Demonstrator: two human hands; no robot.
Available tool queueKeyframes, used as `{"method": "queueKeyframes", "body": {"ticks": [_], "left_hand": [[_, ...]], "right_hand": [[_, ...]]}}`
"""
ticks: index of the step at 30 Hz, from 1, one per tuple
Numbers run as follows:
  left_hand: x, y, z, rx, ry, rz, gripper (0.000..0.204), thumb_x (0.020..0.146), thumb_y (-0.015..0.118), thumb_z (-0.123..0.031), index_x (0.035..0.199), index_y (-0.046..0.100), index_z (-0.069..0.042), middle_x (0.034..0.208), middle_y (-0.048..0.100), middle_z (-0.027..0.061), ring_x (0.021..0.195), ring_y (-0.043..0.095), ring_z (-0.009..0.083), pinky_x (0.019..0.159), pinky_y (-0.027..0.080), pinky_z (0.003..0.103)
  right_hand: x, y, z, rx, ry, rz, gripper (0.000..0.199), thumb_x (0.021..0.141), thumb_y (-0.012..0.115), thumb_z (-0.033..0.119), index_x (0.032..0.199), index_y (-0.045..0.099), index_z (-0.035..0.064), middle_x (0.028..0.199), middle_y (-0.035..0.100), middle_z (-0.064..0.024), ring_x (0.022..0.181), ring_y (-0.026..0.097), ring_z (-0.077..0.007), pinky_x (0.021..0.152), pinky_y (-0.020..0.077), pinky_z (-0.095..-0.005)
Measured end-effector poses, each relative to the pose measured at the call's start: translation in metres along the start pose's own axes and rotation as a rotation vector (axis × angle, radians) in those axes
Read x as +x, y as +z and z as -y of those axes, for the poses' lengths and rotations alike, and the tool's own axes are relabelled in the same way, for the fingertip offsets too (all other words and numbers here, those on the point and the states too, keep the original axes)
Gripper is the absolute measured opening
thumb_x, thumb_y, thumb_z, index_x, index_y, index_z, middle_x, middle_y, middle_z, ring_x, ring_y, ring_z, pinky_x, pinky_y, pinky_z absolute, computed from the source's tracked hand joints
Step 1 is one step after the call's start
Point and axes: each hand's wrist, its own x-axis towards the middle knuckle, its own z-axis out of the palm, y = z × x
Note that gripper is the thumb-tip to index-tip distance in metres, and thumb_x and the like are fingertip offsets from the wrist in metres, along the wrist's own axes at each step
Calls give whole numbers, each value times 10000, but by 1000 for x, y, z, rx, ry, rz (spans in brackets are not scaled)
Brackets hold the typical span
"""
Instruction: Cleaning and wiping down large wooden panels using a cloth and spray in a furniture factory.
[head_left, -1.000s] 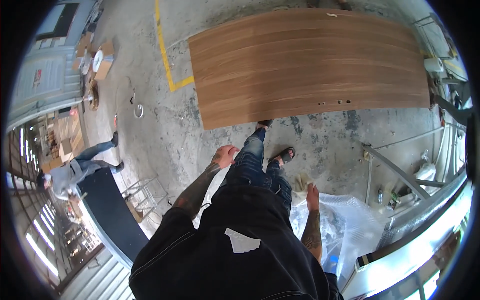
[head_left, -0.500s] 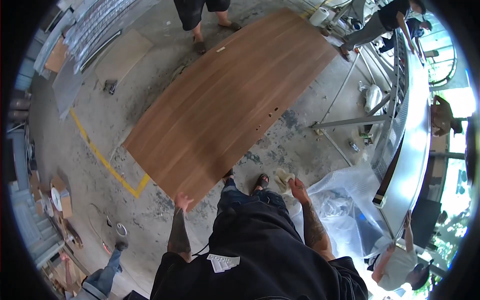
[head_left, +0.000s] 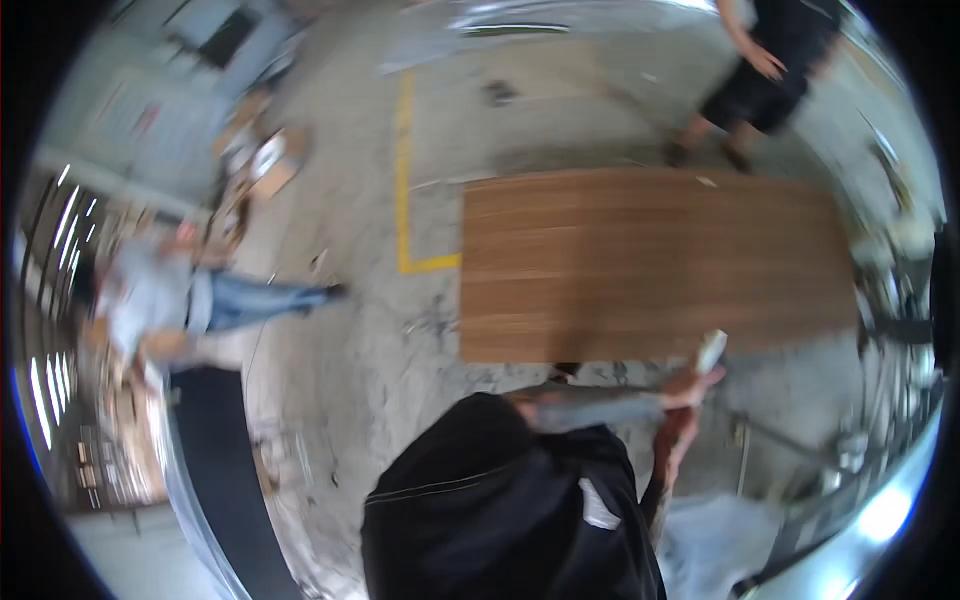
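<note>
My left arm reaches across my front to the right, and my left hand (head_left: 690,385) meets my right hand (head_left: 678,424) beside the near edge of the wood-grain panel (head_left: 650,260). A pale cloth (head_left: 712,349) sticks up from my left hand, which appears closed on it. My right hand is just below and against the left; its fingers are smeared by motion. The brown panel lies below and beyond my hands, with a small pale piece (head_left: 707,182) near its far edge.
A person in dark shorts (head_left: 760,100) stands behind the panel. Another person in jeans (head_left: 265,300) is at left, near a long black panel (head_left: 225,470). Yellow floor tape (head_left: 404,180) runs beside the wood panel. Metal framing (head_left: 790,440) and clear plastic wrap (head_left: 715,540) are at right.
My view has swung to the left. My left hand has left the panel's corner and come together with my right hand, where the cloth was held.
</note>
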Motion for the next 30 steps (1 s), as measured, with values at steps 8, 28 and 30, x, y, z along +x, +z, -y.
{"method": "queueKeyframes", "body": {"ticks": [8, 28, 30], "left_hand": [[-72, 59, -16, -319, 240, 56, 769, 966, 589, -489, 1500, 312, -9, 1557, 322, 196, 1471, 278, 291, 1175, 275, 400], [-100, 167, 56, 354, 333, 171, 211, 860, 701, -196, 946, 679, -4, 868, 668, 154, 808, 668, 288, 741, 517, 390], [-99, 166, 52, 316, 283, 315, 194, 860, 694, -164, 984, 674, -16, 858, 670, 124, 777, 651, 218, 715, 508, 354]], "right_hand": [[3, -99, 10, -366, -88, 315, 358, 1029, 460, 237, 1248, 560, -27, 1050, 668, -173, 950, 617, -225, 790, 472, -357], [-78, -186, 28, 963, 216, 12, 584, 1068, 357, 432, 1527, 305, 75, 1466, 456, -112, 1339, 455, -255, 1164, 298, -420], [-81, -190, 26, 870, 233, -35, 600, 1065, 357, 440, 1538, 288, 76, 1480, 443, -116, 1347, 447, -260, 1152, 324, -402]]}}
